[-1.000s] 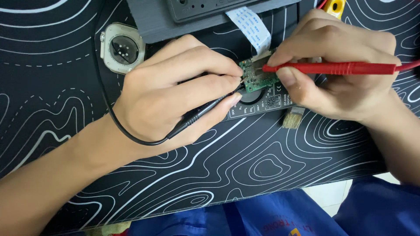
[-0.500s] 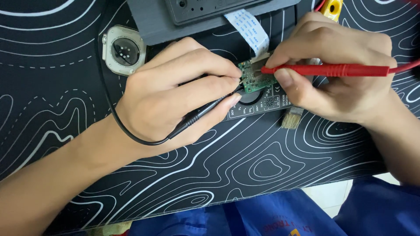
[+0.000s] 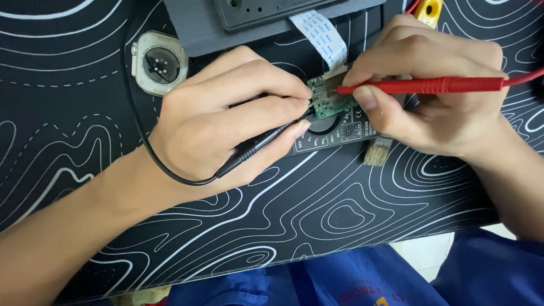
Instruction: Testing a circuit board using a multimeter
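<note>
My left hand (image 3: 226, 119) grips a black test probe (image 3: 258, 148), its tip resting on a small green circuit board (image 3: 327, 101). My right hand (image 3: 436, 96) holds a red test probe (image 3: 425, 85) level, with its tip touching the same board. The board sits between both hands, on top of a black multimeter (image 3: 340, 127) whose dial is partly hidden. A white ribbon cable (image 3: 320, 35) runs from the board up to a grey device.
A square smartwatch case (image 3: 159, 62) lies face down at upper left on the black mat with white contour lines (image 3: 317, 215). A grey device (image 3: 255, 17) lies at the top edge. A small brush (image 3: 377, 152) sticks out below my right hand. A black probe lead (image 3: 153, 158) loops left.
Both hands and both probes stay on the board; only a very slight shift of the view.
</note>
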